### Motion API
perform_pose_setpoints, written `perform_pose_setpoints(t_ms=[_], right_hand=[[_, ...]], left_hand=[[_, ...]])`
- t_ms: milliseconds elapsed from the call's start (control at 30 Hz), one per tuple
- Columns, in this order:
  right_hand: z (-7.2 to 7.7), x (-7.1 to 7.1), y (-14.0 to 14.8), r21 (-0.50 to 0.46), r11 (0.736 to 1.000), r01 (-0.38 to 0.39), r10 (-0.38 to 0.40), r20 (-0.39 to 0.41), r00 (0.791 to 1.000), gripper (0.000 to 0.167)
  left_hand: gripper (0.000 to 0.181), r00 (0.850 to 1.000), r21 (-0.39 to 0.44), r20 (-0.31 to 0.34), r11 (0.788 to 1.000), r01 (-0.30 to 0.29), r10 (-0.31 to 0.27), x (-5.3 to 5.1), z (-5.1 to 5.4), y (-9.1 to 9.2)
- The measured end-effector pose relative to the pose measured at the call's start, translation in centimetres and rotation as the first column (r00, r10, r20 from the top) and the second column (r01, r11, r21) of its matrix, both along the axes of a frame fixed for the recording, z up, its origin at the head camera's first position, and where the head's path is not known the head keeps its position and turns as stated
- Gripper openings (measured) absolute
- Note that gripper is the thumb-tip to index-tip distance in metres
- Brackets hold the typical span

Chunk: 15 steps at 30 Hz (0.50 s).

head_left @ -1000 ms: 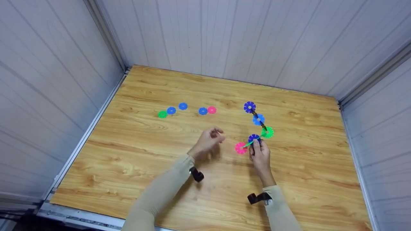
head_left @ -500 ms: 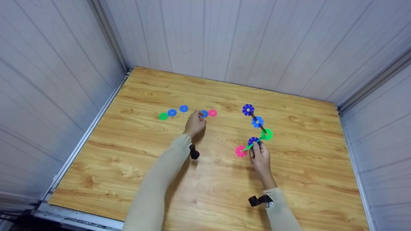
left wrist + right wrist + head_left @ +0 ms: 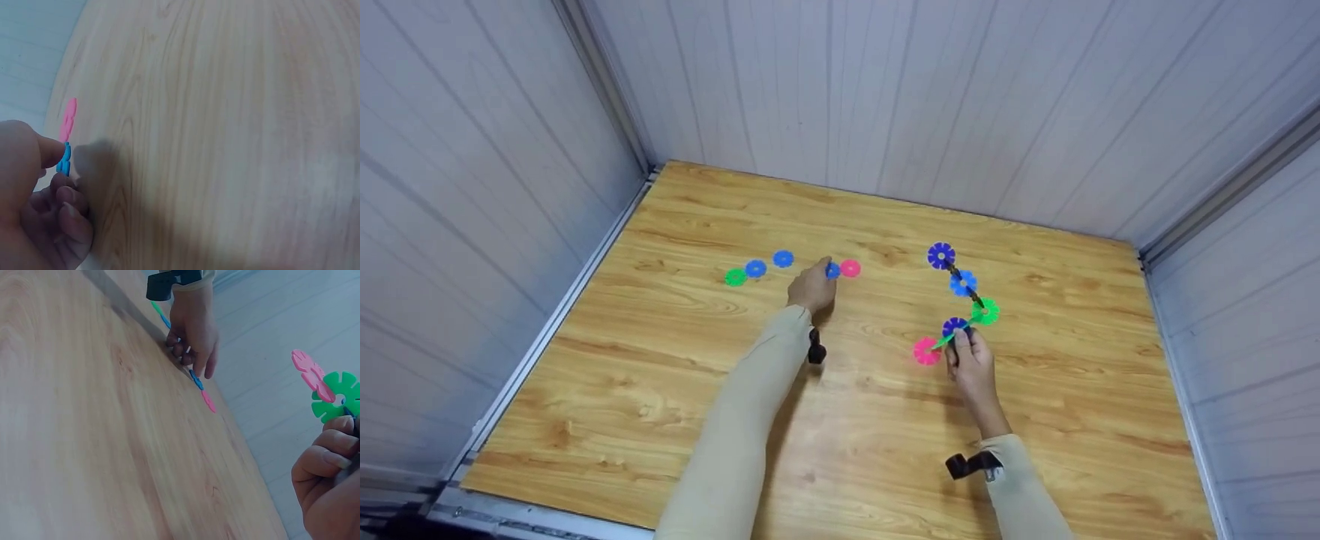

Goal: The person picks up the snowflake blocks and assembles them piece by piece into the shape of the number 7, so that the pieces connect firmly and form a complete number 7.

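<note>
My right hand [image 3: 973,364] pinches a dark blue notched plastic disc [image 3: 954,327], one link in a chain of interlocking discs. A pink disc [image 3: 927,351] ends the chain at the near left. Green [image 3: 985,310], light blue [image 3: 963,283] and dark blue discs follow on the far side, joined by edge-on discs. In the right wrist view, the chain's pink disc [image 3: 311,376] and a green disc [image 3: 337,396] show above the fingers. My left hand [image 3: 812,287] reaches a loose blue disc [image 3: 832,270], thumb and forefinger about its edge. The disc lies on the table, partly covered by the hand.
Beside that blue disc lies a pink disc [image 3: 850,268]. Farther left on the wooden table [image 3: 660,360] are a green disc [image 3: 736,277] and two blue discs [image 3: 756,268]. Pale panel walls [image 3: 855,97] enclose the table at the back and sides.
My left hand has moved forward and left from the table's middle to the loose blue disc. The right hand holds the chain in nearly the same place.
</note>
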State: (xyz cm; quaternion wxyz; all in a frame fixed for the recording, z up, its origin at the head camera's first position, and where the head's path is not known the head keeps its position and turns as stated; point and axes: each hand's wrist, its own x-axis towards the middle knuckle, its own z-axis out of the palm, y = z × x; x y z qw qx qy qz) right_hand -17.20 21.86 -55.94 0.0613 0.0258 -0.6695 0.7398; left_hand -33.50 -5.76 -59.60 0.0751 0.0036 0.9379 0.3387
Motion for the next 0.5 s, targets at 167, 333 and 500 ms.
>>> perform_pose_setpoints(t_ms=[167,333,500], right_hand=[[0.29,-0.06,0.24,-0.037,0.999,0.019,-0.019,-0.001,1.0,0.033],[0.47,0.13,0.29,-0.046,0.999,0.014,-0.014,-0.002,1.0,0.033],[0.59,0.29,0.21,-0.047,0.999,0.019,-0.019,-0.005,1.0,0.033]], left_hand=[[0.034,1.0,-0.015,-0.015,1.0,0.003,-0.003,0.05,-0.45,0.01],[0.02,0.999,0.003,-0.031,1.0,-0.014,0.014,0.03,-0.84,-0.1],[0.031,0.999,0.008,-0.04,1.0,-0.03,0.03,-0.03,-0.77,-0.37]])
